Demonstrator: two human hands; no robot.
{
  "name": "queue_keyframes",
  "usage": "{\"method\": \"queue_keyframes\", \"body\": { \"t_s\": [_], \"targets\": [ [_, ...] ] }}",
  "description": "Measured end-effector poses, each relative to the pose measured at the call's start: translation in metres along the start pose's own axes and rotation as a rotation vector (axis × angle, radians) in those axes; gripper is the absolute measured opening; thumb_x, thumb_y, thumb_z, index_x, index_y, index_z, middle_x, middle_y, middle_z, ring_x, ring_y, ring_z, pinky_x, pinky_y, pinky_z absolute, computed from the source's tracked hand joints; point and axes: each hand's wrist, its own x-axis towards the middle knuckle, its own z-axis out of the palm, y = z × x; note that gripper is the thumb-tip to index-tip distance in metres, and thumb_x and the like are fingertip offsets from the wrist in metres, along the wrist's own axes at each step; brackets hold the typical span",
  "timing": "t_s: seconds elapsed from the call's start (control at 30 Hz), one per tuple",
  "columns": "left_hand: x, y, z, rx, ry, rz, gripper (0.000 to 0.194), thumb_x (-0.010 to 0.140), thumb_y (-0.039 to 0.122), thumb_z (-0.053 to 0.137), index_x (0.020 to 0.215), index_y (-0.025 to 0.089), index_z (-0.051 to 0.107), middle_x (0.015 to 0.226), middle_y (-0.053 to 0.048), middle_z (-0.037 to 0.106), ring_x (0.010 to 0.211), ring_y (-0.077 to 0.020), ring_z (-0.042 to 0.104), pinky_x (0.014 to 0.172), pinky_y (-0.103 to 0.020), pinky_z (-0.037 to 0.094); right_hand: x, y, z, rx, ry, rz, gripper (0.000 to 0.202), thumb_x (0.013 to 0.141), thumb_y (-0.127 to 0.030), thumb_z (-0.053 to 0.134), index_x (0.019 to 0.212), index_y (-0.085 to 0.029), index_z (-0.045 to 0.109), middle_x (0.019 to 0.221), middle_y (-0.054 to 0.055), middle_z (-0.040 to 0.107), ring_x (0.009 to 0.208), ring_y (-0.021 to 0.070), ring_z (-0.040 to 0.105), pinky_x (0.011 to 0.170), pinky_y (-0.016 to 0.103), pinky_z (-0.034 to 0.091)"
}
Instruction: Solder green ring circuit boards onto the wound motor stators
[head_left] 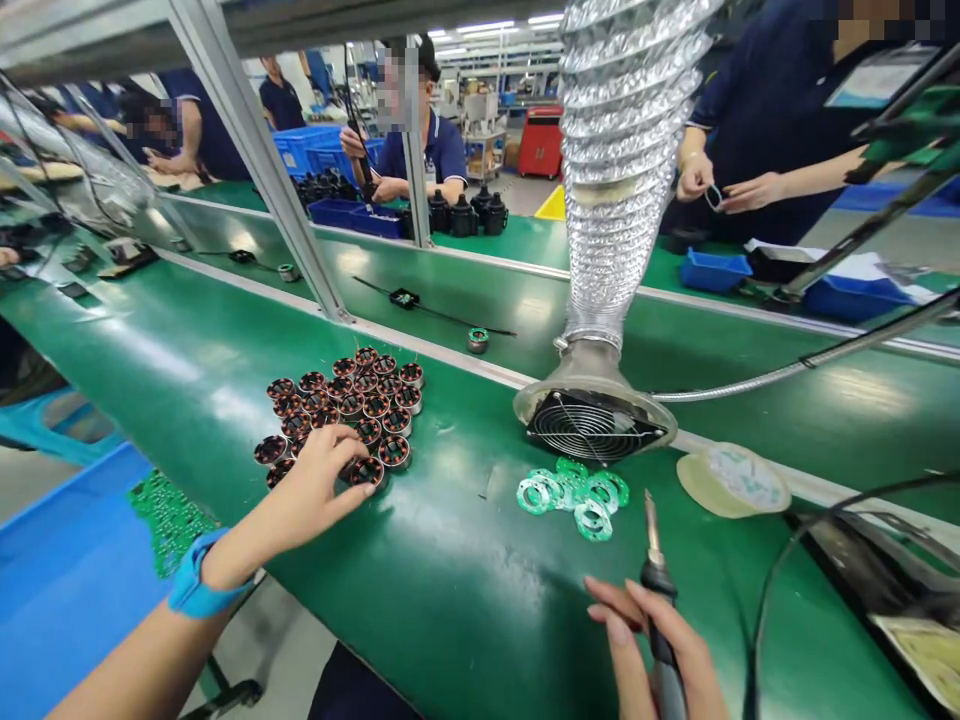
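Observation:
My left hand, with a blue band at the wrist, reaches over a cluster of round motor stators with copper windings and metal rims. Its thumb and fingers close round one stator at the cluster's near edge, which still rests on the bench. In my right hand is a soldering iron, held like a pen with its tip pointing up and away. A small pile of green ring-shaped circuit boards lies between the two hands, beyond the iron's tip on its left.
A fume extractor fan hangs from a foil duct above the bench. Right of it sits a roll of tape. Wired parts lie on the strip behind the rail. Co-workers work opposite. A blue bin stands left.

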Motion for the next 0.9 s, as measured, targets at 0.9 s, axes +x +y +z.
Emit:
{"method": "queue_keyframes", "body": {
  "t_s": [0.9],
  "targets": [
    [-0.028, 0.078, 0.077, -0.183, -0.204, 0.416, 0.025, 0.092, 0.025, 0.052, 0.117, 0.020, 0.058, 0.090, -0.007, 0.064, 0.081, -0.0242, 0.061, 0.073, -0.038, 0.050, 0.017, 0.003, 0.061, -0.461, -0.359, -0.057, 0.036, 0.084, -0.007, 0.052, 0.119, -0.016, 0.056, 0.105, 0.014, 0.067, 0.100, 0.0300, 0.058, 0.084, 0.046, 0.050]
  ]
}}
